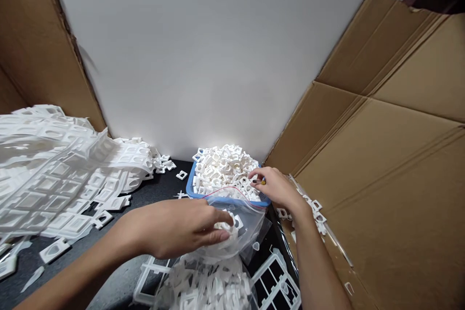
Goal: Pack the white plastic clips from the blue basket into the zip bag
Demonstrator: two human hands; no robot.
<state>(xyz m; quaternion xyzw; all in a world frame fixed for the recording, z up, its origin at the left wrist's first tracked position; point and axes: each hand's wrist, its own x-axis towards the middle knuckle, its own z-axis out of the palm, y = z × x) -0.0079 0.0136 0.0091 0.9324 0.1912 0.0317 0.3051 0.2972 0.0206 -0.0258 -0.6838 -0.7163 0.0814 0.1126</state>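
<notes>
Both arms come in bare, no sleeves showing anywhere up to the frame edge. No gloves, no watch, no bracelet on either wrist from what I can see. Left hand point(178, 227) has no rings on the fingers that show, nails look short and plain. Right hand point(276, 189) is the same deal: bare fingers, nothing worn, forearm uncovered all the way down.

No text, label, brand, number or sign can be read anywhere in view.
</notes>
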